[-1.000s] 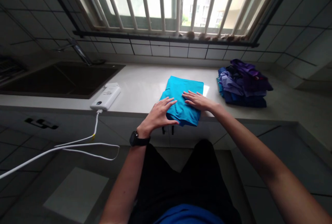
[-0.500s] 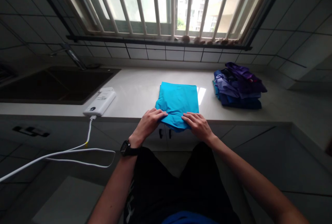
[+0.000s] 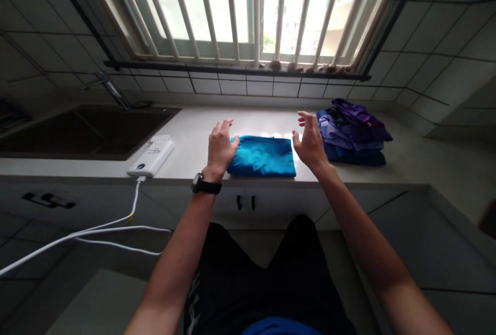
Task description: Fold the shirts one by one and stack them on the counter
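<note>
Left hand just beside folded shirt; narrow strip of counter between hand and power bank. Right hand raised in gap between shirt and clothes pile; pile blocks way right. Free counter behind shirt up to tiled wall. Cable drops off counter front, left of arms.

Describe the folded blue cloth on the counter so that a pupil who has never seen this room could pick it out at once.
Find the barred window, then the white counter below it. Between the person's left hand and right hand lies a flat folded cloth, bright turquoise, unlike the rumpled purple pile of clothes beside it.
</note>
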A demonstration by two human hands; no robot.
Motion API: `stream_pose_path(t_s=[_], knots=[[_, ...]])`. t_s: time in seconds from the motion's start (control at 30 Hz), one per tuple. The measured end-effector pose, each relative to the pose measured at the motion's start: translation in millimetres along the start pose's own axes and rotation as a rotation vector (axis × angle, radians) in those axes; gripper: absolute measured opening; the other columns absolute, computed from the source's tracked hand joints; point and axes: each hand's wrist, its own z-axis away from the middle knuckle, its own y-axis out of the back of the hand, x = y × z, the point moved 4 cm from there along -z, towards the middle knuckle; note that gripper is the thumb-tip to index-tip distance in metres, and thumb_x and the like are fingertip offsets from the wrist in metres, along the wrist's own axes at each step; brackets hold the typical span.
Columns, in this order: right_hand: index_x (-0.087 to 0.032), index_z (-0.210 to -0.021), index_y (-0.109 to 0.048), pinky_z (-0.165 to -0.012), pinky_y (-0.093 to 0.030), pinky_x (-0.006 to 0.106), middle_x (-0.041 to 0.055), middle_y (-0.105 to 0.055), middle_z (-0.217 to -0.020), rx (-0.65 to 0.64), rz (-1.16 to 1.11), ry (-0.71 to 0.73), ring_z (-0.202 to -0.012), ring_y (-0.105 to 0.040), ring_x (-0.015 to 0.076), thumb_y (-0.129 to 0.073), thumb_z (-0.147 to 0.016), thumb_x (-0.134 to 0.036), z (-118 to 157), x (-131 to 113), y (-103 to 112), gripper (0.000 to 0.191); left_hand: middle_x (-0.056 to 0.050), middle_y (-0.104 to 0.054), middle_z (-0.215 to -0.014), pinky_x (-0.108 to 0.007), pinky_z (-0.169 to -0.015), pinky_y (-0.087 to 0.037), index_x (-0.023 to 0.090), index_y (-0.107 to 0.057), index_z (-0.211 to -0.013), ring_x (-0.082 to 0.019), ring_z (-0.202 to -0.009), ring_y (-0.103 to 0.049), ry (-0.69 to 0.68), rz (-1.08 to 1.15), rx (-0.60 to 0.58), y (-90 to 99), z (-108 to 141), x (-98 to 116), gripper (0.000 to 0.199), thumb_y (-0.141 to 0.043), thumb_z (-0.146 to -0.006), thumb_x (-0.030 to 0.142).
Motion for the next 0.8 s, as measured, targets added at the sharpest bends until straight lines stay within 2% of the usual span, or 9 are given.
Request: stream_pose_path(t_s=[0.07,0.17,0.23,0.33,0.4,0.5,0.63,0.73,0.8], knots=[[-0.021,-0.158,-0.039,-0.11,-0.051,0.052,0.0166,-0.061,-0.133,-0.069,0.007,0.0,-0.126,-0.06,0.0313,-0.042,-0.099,-0.016,5.0,-8.6,-7.3,0.059,-0.015,-0.067,-0.135,-0.048,-0.115,-0.047,0.017,-0.058,-0.139,-0.031,-0.128,-0.061,-0.051,-0.043,-0.043,-16.6,1.3,3.4,0.045,-0.055,-0.094,0.019],[-0.018,-0.151,-0.049,-0.112,-0.05,0.05,0.0179,-0.062,-0.138,-0.267,-0.017,0.032,-0.132,-0.058,0.0331,-0.043,-0.099,-0.021,29.3,-20.0,-28.0,0.053,-0.013,-0.066,-0.142,-0.046,-0.117,-0.046,0.019,-0.061,-0.139,-0.03,-0.134,-0.059,-0.13,-0.074,-0.26,-44.3,19.3,3.4,0.042,-0.054,-0.098,0.029],[-0.015,-0.149,-0.053,-0.114,-0.048,0.05,0.0205,-0.058,-0.148,-0.361,0.026,-0.028,-0.138,-0.054,0.0355,-0.045,-0.098,-0.025,45.3,-19.0,-42.9,0.053,-0.015,-0.062,-0.149,-0.048,-0.121,-0.041,0.018,-0.062,-0.14,-0.032,-0.142,-0.054,-0.094,-0.137,-0.376,-59.2,31.9,-3.8,0.045,-0.054,-0.099,0.036],[-0.011,-0.154,-0.049,-0.115,-0.046,0.051,0.0235,-0.051,-0.158,-0.403,0.125,-0.206,-0.143,-0.05,0.0385,-0.047,-0.099,-0.033,56.5,-6.7,-58.2,0.06,-0.017,-0.053,-0.159,-0.054,-0.126,-0.031,0.015,-0.059,-0.144,-0.035,-0.153,-0.042,0.006,-0.195,-0.448,-72.2,39.8,-19.3,0.052,-0.053,-0.1,0.043],[-0.01,-0.157,-0.045,-0.114,-0.047,0.052,0.0245,-0.053,-0.156,-0.407,0.16,-0.311,-0.141,-0.053,0.0394,-0.049,-0.099,-0.038,55.1,3.9,-63.3,0.065,-0.019,-0.052,-0.16,-0.055,-0.126,-0.03,0.015,-0.056,-0.146,-0.036,-0.153,-0.041,0.063,-0.164,-0.43,-73.6,37.1,-28.8,0.057,-0.055,-0.099,0.046],[-0.01,-0.158,-0.043,-0.111,-0.049,0.052,0.0248,-0.062,-0.147,-0.382,0.123,-0.425,-0.134,-0.059,0.04,-0.057,-0.095,-0.044,45.4,20.9,-65.7,0.073,-0.023,-0.058,-0.152,-0.052,-0.121,-0.039,0.013,-0.053,-0.145,-0.038,-0.145,-0.051,0.168,-0.08,-0.332,-65.5,26.6,-41.6,0.067,-0.066,-0.09,0.051],[-0.017,-0.151,-0.054,-0.104,-0.055,0.045,0.017,-0.07,-0.138,-0.306,-0.212,-0.479,-0.123,-0.068,0.0345,-0.076,-0.078,-0.039,33.9,38.4,-69.0,0.079,-0.017,-0.07,-0.128,-0.044,-0.105,-0.054,0.016,-0.057,-0.135,-0.033,-0.122,-0.067,0.256,0.103,-0.256,-50.4,14.0,-51.1,0.07,-0.081,-0.073,0.038],[-0.016,-0.127,-0.071,-0.093,-0.06,0.042,0.0124,-0.078,-0.121,-0.355,-0.552,-0.513,-0.108,-0.074,0.0314,-0.078,-0.071,-0.033,34.3,42.4,-75.0,0.059,-0.008,-0.073,-0.109,-0.04,-0.088,-0.06,0.018,-0.06,-0.127,-0.028,-0.104,-0.072,0.28,0.368,-0.324,-46.0,11.4,-50.1,0.064,-0.08,-0.067,0.029],[-0.015,-0.109,-0.077,-0.089,-0.061,0.043,0.0115,-0.081,-0.108,-0.412,-0.687,-0.535,-0.101,-0.075,0.0317,-0.077,-0.072,-0.036,36.1,41.4,-77.8,0.043,-0.009,-0.073,-0.105,-0.038,-0.08,-0.061,0.017,-0.062,-0.123,-0.027,-0.097,-0.072,0.324,0.531,-0.374,-44.0,12.7,-48.1,0.063,-0.081,-0.064,0.028]])
